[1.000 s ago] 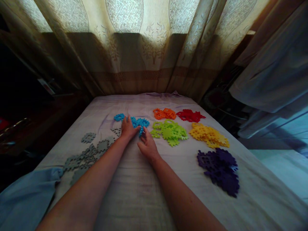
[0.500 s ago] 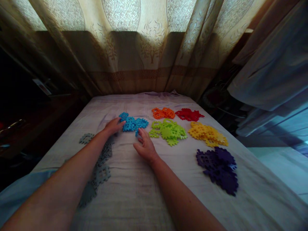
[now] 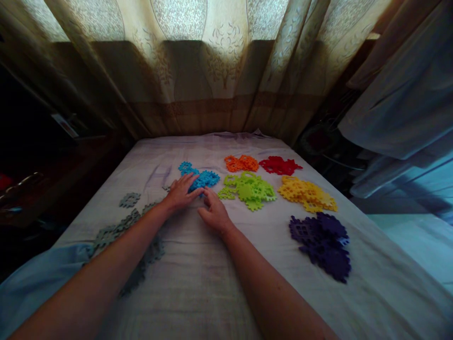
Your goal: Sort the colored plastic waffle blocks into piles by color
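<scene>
A pile of blue interlocking plastic pieces (image 3: 208,178) with toothed edges lies on the sheet in front of me. My left hand (image 3: 181,192) rests on the pile's near left part, its fingers stretched out and covering some pieces. At the near edge of the same pile is my right hand (image 3: 215,215), with its thumb held apart from the fingers. Its fingertips are close to the left thumb. Just right of the blue pieces sits a pile of lime-green pieces (image 3: 249,191). Grey pieces (image 3: 122,226) are spread on the left, partly hidden under my left forearm.
Further piles lie to the right: orange pieces (image 3: 241,163), red pieces (image 3: 279,165), yellow pieces (image 3: 307,194) and dark purple pieces (image 3: 323,243). A pale sheet (image 3: 198,293) covers the surface. Curtains (image 3: 222,94) hang behind its far edge, and cloth (image 3: 396,104) hangs at the right.
My left hand has moved right, from the left side of the blue pile onto it. My right hand has barely shifted; a blue piece by its fingertips now lies against the pile.
</scene>
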Motion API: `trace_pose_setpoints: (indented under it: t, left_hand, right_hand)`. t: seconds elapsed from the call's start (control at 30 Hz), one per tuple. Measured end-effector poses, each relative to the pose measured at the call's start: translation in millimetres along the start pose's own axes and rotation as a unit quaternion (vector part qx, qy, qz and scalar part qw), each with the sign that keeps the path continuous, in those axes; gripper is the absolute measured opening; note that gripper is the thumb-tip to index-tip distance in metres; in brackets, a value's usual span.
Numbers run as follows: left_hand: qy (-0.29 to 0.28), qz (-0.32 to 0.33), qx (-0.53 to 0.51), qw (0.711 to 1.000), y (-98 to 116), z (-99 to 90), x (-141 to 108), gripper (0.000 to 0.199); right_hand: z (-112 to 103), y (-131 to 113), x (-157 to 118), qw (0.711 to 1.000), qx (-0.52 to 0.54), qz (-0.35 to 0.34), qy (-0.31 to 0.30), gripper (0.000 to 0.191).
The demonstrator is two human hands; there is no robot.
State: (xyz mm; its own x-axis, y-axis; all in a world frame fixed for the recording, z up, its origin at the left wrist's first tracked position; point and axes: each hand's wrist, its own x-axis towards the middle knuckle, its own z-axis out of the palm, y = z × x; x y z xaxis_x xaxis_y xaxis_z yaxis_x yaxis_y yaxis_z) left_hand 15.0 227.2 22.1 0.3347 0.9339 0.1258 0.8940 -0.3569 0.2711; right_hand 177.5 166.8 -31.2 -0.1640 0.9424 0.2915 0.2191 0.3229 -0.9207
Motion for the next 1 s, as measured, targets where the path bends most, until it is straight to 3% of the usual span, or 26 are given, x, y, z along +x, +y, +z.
trace_pose_setpoints:
  t: [0.1, 0.17, 0.3, 0.43, 0.53, 0.67, 0.83, 1.0]
  left_hand:
    - [0.006, -0.028, 0.033, 0.999, 7.7, -2.3, 3.9, 0.057]
    - [0.012, -0.050, 0.063, 0.997, 2.1, -7.3, 5.9, 0.057]
    - [-0.004, -0.113, 0.109, 0.988, -32.6, -24.2, -2.1, 0.059]
    - [-0.062, -0.221, 0.138, 0.963, -70.8, -39.9, -22.4, 0.065]
    - [-0.084, -0.264, 0.137, 0.951, -85.0, -44.2, -36.9, 0.067]
    - [-0.087, -0.224, 0.116, 0.964, -83.4, -40.9, -53.2, 0.063]
    - [-0.104, -0.138, 0.075, 0.982, -64.6, -32.9, -72.7, 0.064]
    - [-0.020, -0.070, 0.020, 0.997, -56.7, -37.3, -104.3, 0.072]
  right_hand:
    - [1.3, -0.9, -0.1, 1.000, 0.027, 0.015, 0.003, 0.074]
    - [1.5, -2.8, -1.0, 0.999, 0.035, 0.021, 0.004, 0.075]
    - [0.2, -6.1, -2.3, 1.000, 0.018, 0.013, 0.004, 0.068]
    - [-1.8, -9.1, -3.4, 1.000, -0.009, 0.000, 0.004, 0.061]
    - [-3.7, -11.7, -4.8, 0.999, -0.037, -0.015, 0.002, 0.053]
    - [-5.3, -13.1, -4.8, 0.997, -0.074, -0.032, -0.006, 0.043]
    - [-5.5, -11.2, -5.4, 0.992, -0.107, -0.060, -0.010, 0.039]
    - [1.2, -19.6, -16.0, 0.979, -0.160, -0.119, -0.041, 0.035]
